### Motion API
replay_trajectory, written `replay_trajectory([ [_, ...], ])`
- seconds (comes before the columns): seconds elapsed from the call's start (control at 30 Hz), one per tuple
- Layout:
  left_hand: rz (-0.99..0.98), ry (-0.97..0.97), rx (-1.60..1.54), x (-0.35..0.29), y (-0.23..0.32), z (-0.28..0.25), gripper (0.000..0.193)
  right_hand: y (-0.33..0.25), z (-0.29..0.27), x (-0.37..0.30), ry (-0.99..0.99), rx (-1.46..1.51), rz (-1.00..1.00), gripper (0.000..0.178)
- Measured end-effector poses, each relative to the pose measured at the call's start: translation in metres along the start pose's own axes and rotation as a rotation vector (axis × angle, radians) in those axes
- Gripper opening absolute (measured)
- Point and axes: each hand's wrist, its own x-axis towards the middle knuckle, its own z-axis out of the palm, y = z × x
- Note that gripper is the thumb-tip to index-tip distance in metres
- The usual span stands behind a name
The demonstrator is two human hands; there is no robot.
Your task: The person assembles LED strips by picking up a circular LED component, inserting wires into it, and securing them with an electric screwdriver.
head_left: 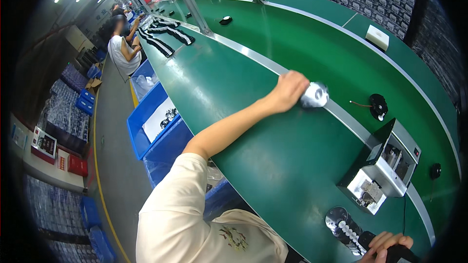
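**Reaching across the green bench for a silver disc**

Stretching well out over the green worktable (273, 165), the person's left hand (288, 91) closes its fingers over a round silver metal part (315, 95), which lies at the hand's far side on the pale strip (341, 113) running along the table. The part shows just past the knuckles, touching the fingertips, so the hand is pinching or cupping its near edge. It looks stiff, smooth and fairly light, probably slippery on its polished face; the rim seems the safest place to grip.

Beyond that hand, apart from it, sits a small black round piece with a red wire (378, 105). Nearer the person's body stands a grey box-shaped machine (382, 168).

The right hand (385, 244) is at the lower edge, fingers curled around a black handle (397, 253), just beside a black and silver holder with a row of white pieces (345, 225).
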Motion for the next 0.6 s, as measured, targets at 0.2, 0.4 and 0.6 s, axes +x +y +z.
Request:
replay_trajectory([
  [0.2,0.095,-0.307,0.027,-0.052,0.061,0.011,0.015,0.009,0.008,-0.001,0.146,-0.093,-0.010,0.045],
  [0.4,0.183,-0.325,-0.415,-0.032,0.086,-0.003,0.022,-0.001,0.003,-0.001,0.087,-0.102,0.015,0.043],
  [0.6,0.154,-0.596,-0.417,-0.041,0.130,0.000,0.022,0.003,0.005,0.001,0.076,-0.044,0.020,0.044],
])
